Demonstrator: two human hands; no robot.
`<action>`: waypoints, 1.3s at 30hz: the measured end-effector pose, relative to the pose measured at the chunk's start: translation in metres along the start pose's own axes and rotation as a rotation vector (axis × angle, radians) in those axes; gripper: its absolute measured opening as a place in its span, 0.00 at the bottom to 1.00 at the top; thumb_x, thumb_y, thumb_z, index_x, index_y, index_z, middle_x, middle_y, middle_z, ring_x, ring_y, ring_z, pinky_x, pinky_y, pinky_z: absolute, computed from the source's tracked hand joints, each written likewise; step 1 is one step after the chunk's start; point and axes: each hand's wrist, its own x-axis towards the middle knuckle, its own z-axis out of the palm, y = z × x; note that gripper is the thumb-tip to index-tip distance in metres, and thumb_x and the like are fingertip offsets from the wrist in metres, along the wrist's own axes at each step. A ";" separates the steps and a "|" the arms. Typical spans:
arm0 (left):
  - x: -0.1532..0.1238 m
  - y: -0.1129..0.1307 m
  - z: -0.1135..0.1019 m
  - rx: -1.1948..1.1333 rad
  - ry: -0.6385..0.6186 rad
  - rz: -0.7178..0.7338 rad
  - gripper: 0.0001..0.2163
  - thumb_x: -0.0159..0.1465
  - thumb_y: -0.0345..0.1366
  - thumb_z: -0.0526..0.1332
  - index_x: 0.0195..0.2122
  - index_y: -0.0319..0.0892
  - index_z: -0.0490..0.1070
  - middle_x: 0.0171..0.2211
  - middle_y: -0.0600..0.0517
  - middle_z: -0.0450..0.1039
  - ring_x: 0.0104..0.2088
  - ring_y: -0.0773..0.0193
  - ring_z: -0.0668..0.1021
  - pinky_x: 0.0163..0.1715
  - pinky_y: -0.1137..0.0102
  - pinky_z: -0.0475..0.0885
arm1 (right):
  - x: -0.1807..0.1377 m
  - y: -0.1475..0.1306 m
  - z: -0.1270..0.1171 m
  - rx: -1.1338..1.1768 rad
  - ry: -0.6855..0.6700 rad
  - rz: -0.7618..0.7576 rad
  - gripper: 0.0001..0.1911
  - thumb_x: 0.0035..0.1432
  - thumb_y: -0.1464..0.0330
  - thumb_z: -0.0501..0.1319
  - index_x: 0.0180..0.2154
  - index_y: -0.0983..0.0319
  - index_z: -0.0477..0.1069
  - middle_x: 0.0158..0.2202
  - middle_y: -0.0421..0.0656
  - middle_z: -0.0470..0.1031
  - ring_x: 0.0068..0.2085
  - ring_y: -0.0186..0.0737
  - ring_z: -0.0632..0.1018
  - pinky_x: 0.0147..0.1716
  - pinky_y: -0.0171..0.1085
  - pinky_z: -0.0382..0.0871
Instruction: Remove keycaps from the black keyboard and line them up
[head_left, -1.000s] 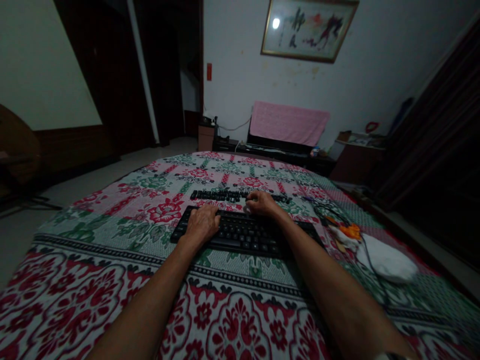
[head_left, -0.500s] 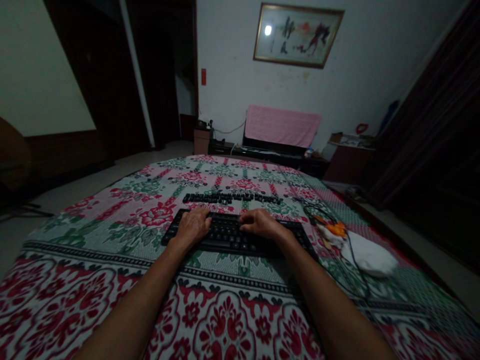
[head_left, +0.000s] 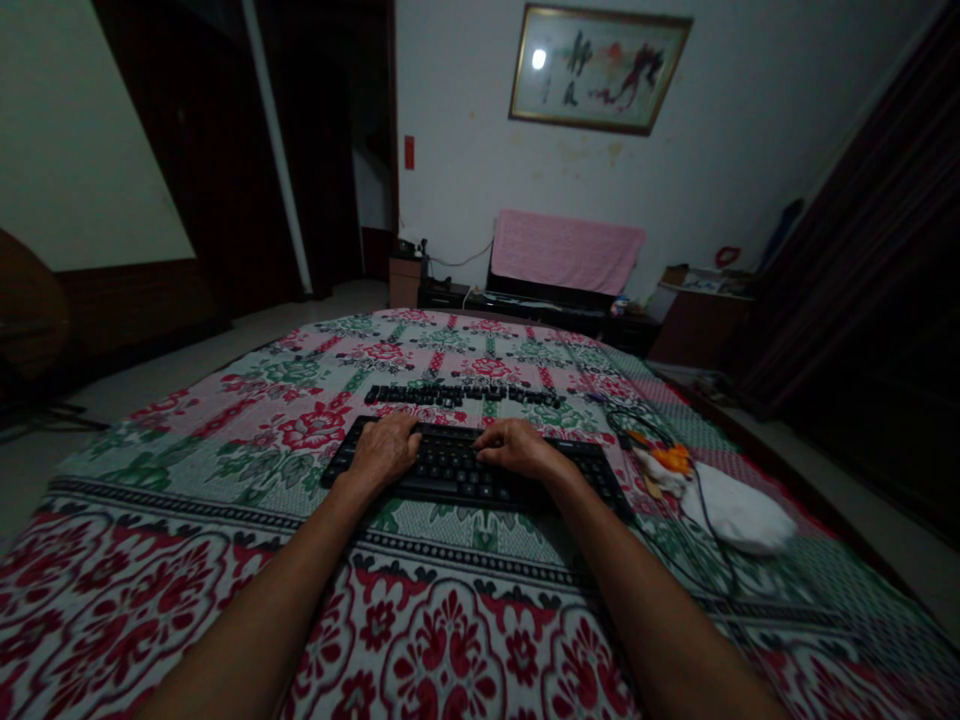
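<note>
A black computer keyboard lies on the patterned bedspread in front of me. Across its left part lies my left hand, fingers at the far edge and thumb toward the keys, gripping it. Over the middle of the keys, my right hand has thumb and fingers pinched together at the upper rows. Whatever may be between those fingertips is too small and dark to make out. Loose black keycaps form an uneven row just beyond the keyboard.
Right of the keyboard are a white bundle, an orange item and a dark cable. The floral bedspread covers the surface. Farther off stand a pink-towel-draped screen and a cabinet.
My right hand has shifted very slightly left over the keys. My left hand stays on the keyboard, and the view has moved a little.
</note>
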 end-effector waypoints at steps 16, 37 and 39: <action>0.000 0.001 -0.001 -0.006 -0.003 -0.008 0.13 0.59 0.38 0.49 0.43 0.45 0.65 0.43 0.49 0.69 0.47 0.61 0.68 0.46 0.65 0.60 | 0.004 0.001 -0.001 0.045 -0.027 0.015 0.09 0.44 0.70 0.59 0.30 0.64 0.75 0.29 0.41 0.77 0.30 0.34 0.75 0.27 0.29 0.65; 0.000 0.000 0.000 0.016 -0.012 -0.001 0.13 0.59 0.39 0.48 0.43 0.44 0.64 0.43 0.49 0.68 0.46 0.60 0.68 0.45 0.65 0.61 | 0.003 -0.002 0.004 -0.073 -0.016 0.018 0.10 0.44 0.71 0.58 0.30 0.63 0.76 0.31 0.41 0.77 0.31 0.35 0.76 0.30 0.29 0.66; 0.000 0.000 0.000 0.011 -0.006 0.003 0.13 0.59 0.39 0.48 0.42 0.44 0.65 0.43 0.48 0.69 0.46 0.59 0.68 0.44 0.64 0.61 | 0.001 -0.002 0.000 -0.097 -0.029 -0.021 0.11 0.46 0.70 0.57 0.32 0.62 0.76 0.32 0.41 0.77 0.33 0.35 0.76 0.32 0.29 0.66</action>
